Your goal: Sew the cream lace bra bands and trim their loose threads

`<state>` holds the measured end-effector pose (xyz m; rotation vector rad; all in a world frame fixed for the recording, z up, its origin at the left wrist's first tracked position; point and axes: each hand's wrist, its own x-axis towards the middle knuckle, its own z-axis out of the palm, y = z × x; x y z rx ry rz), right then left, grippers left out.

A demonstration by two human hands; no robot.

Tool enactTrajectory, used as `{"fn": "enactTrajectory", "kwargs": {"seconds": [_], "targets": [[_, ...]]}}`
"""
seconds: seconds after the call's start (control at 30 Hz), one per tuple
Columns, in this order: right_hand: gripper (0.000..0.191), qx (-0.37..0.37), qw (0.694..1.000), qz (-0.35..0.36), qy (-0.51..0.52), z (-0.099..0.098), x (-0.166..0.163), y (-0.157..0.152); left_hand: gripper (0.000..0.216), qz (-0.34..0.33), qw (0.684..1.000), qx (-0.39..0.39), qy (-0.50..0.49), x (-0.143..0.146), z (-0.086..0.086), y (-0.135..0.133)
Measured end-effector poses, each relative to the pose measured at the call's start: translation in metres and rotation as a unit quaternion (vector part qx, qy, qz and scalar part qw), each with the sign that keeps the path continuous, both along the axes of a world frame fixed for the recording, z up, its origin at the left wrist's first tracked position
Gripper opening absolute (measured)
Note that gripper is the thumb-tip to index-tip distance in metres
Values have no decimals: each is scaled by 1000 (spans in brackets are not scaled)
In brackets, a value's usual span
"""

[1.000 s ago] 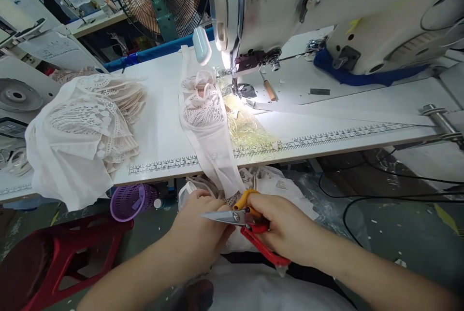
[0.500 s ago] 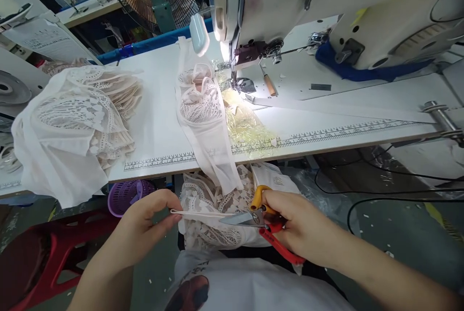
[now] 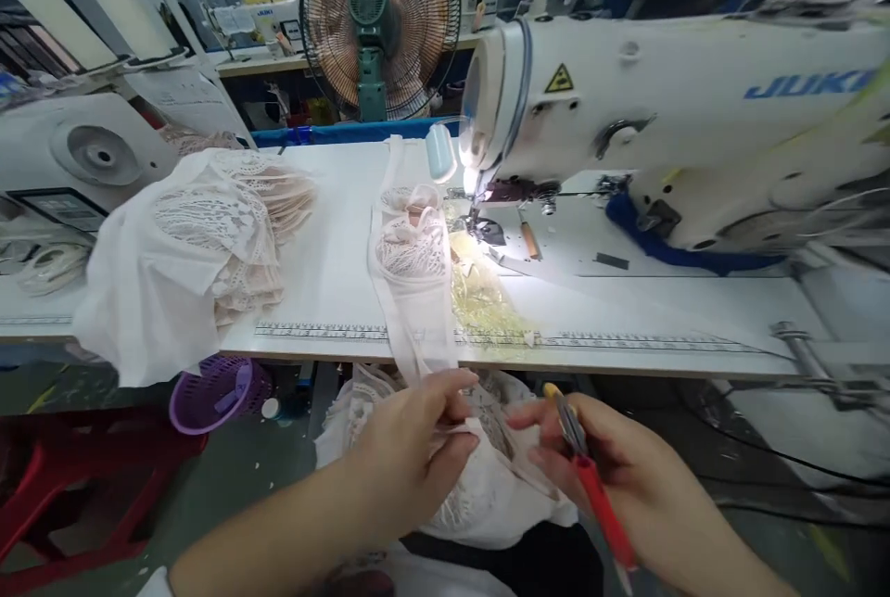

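My left hand [image 3: 410, 458] is closed in a pinch on a piece of white fabric [image 3: 474, 428], low in the middle of the view. My right hand [image 3: 626, 467] grips scissors [image 3: 599, 500] with red and yellow handles; they are tilted, and its forefinger and thumb point toward the left hand. White lace garments [image 3: 497, 504] lie on the lap beneath both hands. Just beyond them, a white lace bra [image 3: 417, 254] stretches over the table up to the sewing machine, its near end hanging at the front edge behind my left hand.
A sewing machine [image 3: 646, 96] with a lit needle area stands on the white table [image 3: 334, 254]. A pile of white lace pieces [image 3: 173, 254] sits at the left. A wooden-handled tool [image 3: 530, 238] lies near the needle. Below are a purple basket [image 3: 219, 393] and a red stool [image 3: 83, 476].
My left hand has moved right, close to the right hand. The scissors have turned away from the fabric between the hands. The view has tilted up.
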<state>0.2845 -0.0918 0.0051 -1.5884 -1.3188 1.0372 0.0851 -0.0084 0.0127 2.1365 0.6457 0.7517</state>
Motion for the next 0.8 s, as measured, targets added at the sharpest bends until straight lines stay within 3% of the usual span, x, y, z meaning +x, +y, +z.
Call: {"fn": "enactTrajectory", "kwargs": {"seconds": [0.13,0.27,0.57,0.67,0.73,0.8], "targets": [[17,23,996,25,80,7,-3,12,52,-22,998,50,-10,21,-6,-4],[16,37,991,31,121,8,-2,19,47,-42,998,48,-15,32,-5,-5],[10,118,991,-1,63,-1,-1,15,24,9,979,-202,27,34,-11,-4],[16,173,983,-13,51,-5,-3,12,22,2,970,-239,35,34,-9,-4],[19,194,980,-13,47,-7,-5,12,23,0,976,-216,14,35,-9,-5],[20,200,979,-16,47,-7,-6,13,27,5,992,-128,-1,35,-10,-6]]}}
